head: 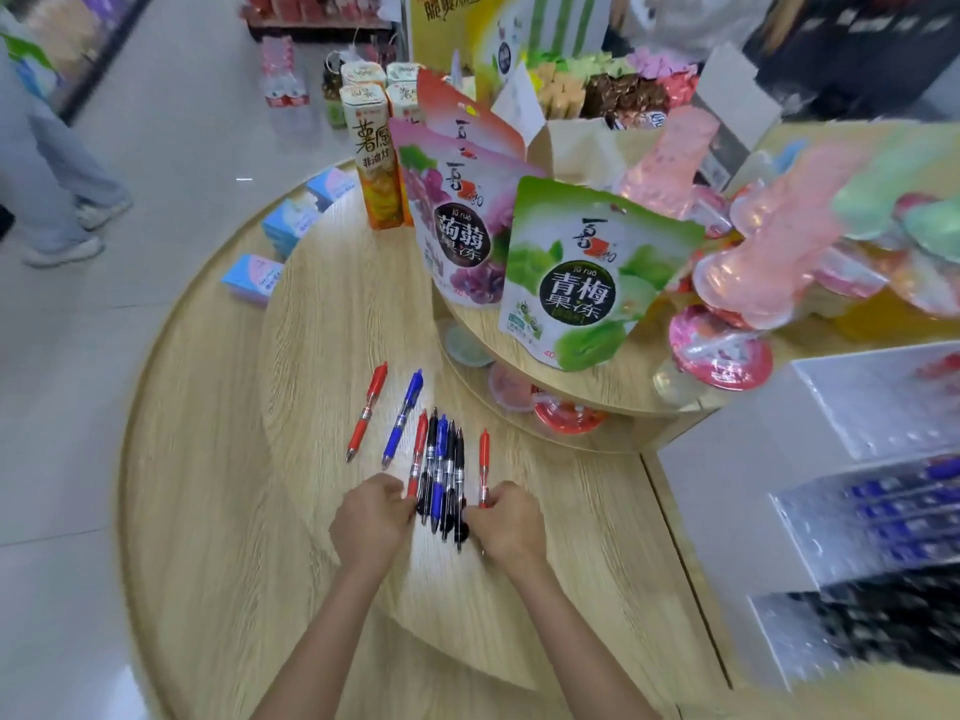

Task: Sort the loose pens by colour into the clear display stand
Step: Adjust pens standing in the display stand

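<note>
Loose pens lie on the round wooden table [218,459]. A red pen [368,419] and a blue pen [402,419] lie apart at the left. A bunch of red, black and blue pens [440,467] lies side by side in the middle. My left hand [371,514] has curled fingers on the near ends at the bunch's left side. My right hand [506,522] is curled at its right side and pinches the tip of a separate red pen [484,465]. The clear display stand [831,423] at the right holds blue pens [909,511] in one tier and black pens [883,631] below.
A raised round shelf [519,350] behind the pens carries jelly pouches [587,272] and jelly cups [719,350]. A tall snack carton [376,163] stands further back. Small blue-pink packs [252,278] line the table's left rim. A person's legs [57,189] are on the floor at the far left.
</note>
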